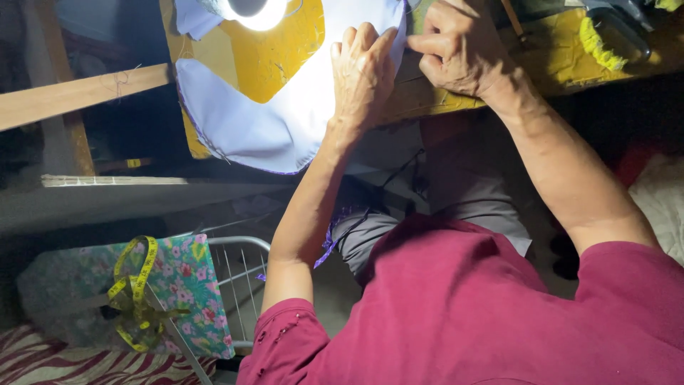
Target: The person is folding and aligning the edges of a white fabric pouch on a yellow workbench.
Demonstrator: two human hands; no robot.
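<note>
Pressing flat on the pale lilac cotton fabric panel (285, 107) — left hand (362, 71), fingers together; pinching its upper-right edge just beside — right hand (459, 50); draping over the yellow wooden worktable (556, 60).

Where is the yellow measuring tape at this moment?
In the head view, the yellow measuring tape lies at the lower left, draped over a floral cloth beside a white wire rack, far below the left hand on the white fabric.
</note>
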